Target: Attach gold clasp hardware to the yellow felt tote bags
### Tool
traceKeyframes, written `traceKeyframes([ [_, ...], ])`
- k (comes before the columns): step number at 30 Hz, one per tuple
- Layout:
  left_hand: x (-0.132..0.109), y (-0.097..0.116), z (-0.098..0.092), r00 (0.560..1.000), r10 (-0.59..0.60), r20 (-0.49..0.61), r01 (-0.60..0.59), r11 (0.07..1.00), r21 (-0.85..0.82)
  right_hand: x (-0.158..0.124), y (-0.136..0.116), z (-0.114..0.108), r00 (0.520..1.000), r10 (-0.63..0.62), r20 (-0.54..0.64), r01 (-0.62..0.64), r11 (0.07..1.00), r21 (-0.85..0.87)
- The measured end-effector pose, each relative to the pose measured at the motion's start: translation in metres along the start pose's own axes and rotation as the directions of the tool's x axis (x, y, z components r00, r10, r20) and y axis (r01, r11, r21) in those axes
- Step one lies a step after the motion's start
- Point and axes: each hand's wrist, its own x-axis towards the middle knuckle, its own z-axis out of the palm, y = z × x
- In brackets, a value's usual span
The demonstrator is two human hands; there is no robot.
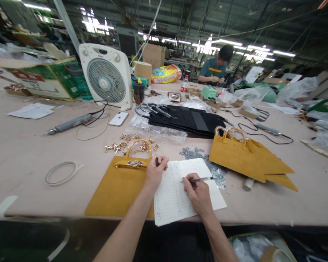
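Note:
My right hand point(198, 193) is closed on a pen point(200, 179) whose tip rests on a lined white sheet point(177, 196) at the table's near edge. My left hand point(155, 171) is curled in a loose fist on the sheet's top left corner, with a small dark object between the fingers that I cannot make out. Partly under the sheet lies a flat mustard-yellow bag point(117, 187) with a gold clasp and a looped handle. To the right lies a stack of similar yellow bags point(246, 156).
Gold metal fittings point(125, 143) and small silver parts point(207, 162) are scattered behind the sheet. Black bags point(186, 118) lie on plastic wrap. A white fan point(106, 74), a phone point(118, 118), a powered screwdriver point(68, 125), a tape ring point(60, 173) and boxes stand around. Another person point(214, 69) works at the far end.

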Motion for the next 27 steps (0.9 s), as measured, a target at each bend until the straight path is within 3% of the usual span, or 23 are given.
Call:
traceKeyframes([
  [27,-0.0020,0.0037,0.0009,1.000,-0.010,0.000,0.010,1.000,0.006,0.0011,0.0016,0.0009,1.000,-0.013,-0.008,0.013,0.999,-0.030],
])
